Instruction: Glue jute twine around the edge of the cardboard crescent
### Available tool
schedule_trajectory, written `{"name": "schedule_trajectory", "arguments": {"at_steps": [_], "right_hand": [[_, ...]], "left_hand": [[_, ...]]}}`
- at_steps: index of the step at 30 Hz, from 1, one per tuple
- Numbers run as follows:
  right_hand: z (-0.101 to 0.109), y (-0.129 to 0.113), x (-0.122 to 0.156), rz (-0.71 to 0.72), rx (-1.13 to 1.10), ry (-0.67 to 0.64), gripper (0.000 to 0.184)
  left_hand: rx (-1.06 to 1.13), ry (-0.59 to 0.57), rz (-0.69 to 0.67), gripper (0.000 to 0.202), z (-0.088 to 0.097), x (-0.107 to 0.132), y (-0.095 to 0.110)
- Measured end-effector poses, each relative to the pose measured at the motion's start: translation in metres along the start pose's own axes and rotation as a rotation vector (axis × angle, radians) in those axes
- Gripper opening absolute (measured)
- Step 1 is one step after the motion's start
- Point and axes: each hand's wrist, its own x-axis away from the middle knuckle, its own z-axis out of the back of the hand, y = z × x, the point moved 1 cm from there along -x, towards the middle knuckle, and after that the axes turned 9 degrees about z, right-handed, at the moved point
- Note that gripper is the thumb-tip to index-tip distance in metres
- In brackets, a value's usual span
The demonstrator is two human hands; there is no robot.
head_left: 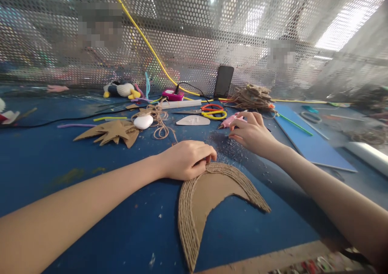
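A cardboard crescent lies on the blue table, its outer band covered with rows of jute twine. My left hand rests at the crescent's upper edge, fingers curled and closed against it; the fingertips are partly hidden. A loose strand of twine runs from a small tangle toward this hand. Farther back, my right hand is at a pink glue gun, its fingers bent and apart. Part of the glue gun is hidden behind the fingers, and no firm grip on it shows.
Beyond the hands lie scissors, a white paper piece, a pink power socket, a phone and a twine bundle. Cardboard cutouts and a white oval object sit left, a blue board right. Perforated metal stands behind.
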Motion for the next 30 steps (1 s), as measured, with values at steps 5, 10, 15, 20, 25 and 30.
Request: {"name": "schedule_trajectory", "arguments": {"at_steps": [5, 10, 15, 20, 25, 30], "right_hand": [[0.002, 0.001, -0.003, -0.028, 0.063, 0.011, 0.024], [0.016, 0.003, 0.001, 0.026, -0.098, 0.021, 0.02], [0.022, -0.002, 0.003, 0.125, -0.179, -0.048, 0.02], [0.024, -0.003, 0.006, 0.222, -0.245, -0.101, 0.024], [0.016, -0.004, 0.006, 0.063, -0.258, -0.054, 0.021], [0.007, -0.003, 0.003, -0.097, -0.287, 0.019, 0.008]], "left_hand": [[-0.006, -0.001, -0.003, 0.024, 0.0, 0.0, -0.001], [-0.007, -0.002, 0.002, 0.025, 0.0, 0.0, 0.0], [-0.003, 0.0, 0.001, 0.024, -0.001, 0.0, -0.001], [-0.007, 0.0, 0.002, 0.025, -0.001, 0.0, -0.001], [0.003, -0.002, 0.008, 0.024, 0.0, 0.0, -0.001], [0.009, -0.008, 0.014, 0.024, 0.0, 0.0, 0.0]]}}
